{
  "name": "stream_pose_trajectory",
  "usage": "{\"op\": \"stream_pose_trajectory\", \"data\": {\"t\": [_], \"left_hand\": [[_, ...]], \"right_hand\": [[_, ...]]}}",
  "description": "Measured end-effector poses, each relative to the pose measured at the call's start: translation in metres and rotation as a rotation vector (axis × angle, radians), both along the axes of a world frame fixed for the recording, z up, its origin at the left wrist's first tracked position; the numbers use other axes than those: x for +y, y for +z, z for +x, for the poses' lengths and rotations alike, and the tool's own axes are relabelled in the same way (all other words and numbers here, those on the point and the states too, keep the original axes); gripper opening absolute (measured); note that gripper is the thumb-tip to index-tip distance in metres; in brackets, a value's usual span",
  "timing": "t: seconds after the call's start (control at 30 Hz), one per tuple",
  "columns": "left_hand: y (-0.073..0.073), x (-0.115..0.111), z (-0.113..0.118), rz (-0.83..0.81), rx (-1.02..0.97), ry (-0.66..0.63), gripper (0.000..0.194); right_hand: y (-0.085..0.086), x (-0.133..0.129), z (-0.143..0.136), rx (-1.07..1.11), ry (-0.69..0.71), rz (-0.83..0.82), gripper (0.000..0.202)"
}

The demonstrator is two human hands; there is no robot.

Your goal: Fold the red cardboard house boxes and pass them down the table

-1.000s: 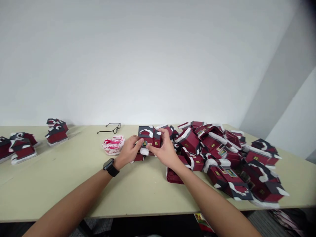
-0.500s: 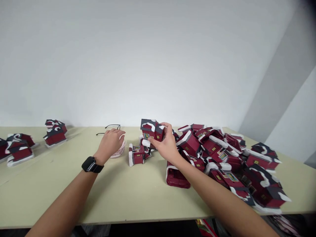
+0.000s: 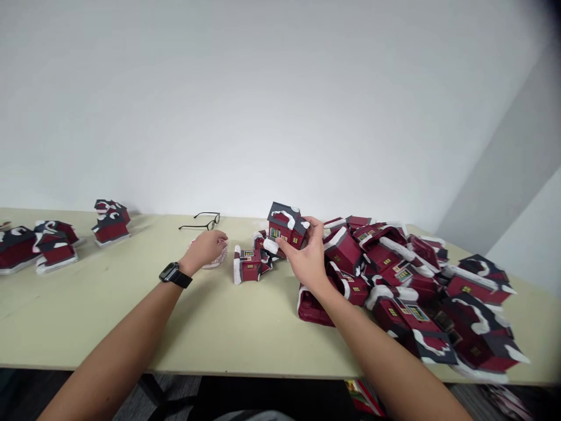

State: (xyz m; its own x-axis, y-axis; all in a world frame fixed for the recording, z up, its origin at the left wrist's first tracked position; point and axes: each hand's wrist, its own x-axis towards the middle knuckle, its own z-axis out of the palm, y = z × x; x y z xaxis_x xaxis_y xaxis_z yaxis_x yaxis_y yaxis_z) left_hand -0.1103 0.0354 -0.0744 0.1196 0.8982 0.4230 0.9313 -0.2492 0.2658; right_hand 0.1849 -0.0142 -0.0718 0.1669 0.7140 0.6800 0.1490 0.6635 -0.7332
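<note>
My right hand (image 3: 307,255) grips a small dark-red model house (image 3: 286,225) with a dark, snow-patched roof, its fingers behind and its thumb at the front. The house is held upright above the table. My left hand (image 3: 205,250), with a black watch on the wrist, is over a round white-and-pink object (image 3: 219,257); its fingers are bent and whether they grip it is unclear. Between the hands, a red house (image 3: 249,266) lies tipped on its side on the table.
A big heap of red houses (image 3: 385,257) covers the table's right side. Several upright houses (image 3: 55,248) stand at the left, with others (image 3: 110,227) farther back. Black eyeglasses (image 3: 205,223) lie near the wall behind my left hand. The table (image 3: 245,345) ends at a near edge.
The view has shifted, so the scene sits farther right and slightly higher. My right hand still has the house, slightly turned. My left hand stays beside the round object.
</note>
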Motion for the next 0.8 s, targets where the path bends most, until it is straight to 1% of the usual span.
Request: {"op": "stream_pose_trajectory", "data": {"t": [0.1,0.17,0.47,0.63,0.73,0.8], "left_hand": [[0.001,0.002,-0.003,0.001,0.012,0.023,0.035],[0.001,0.003,-0.004,0.002,0.018,0.031,0.038],[0.004,-0.001,-0.004,0.001,0.05,0.154,0.02],[0.009,-0.005,-0.001,0.025,0.097,0.178,0.022],[0.016,-0.01,0.003,0.072,0.124,0.192,0.024],[0.021,-0.015,0.008,0.127,0.096,0.175,0.023]], "right_hand": [[0.002,-0.003,-0.002,0.024,-0.003,0.009,0.064],[0.004,-0.004,-0.003,0.036,0.008,0.014,0.063],[0.003,-0.003,-0.003,0.031,-0.001,0.017,0.063],[0.003,-0.005,-0.003,0.028,0.001,0.0,0.063],[0.002,-0.005,-0.003,0.013,-0.001,-0.009,0.064],[0.001,-0.005,-0.003,0.004,0.0,-0.011,0.065]]}}
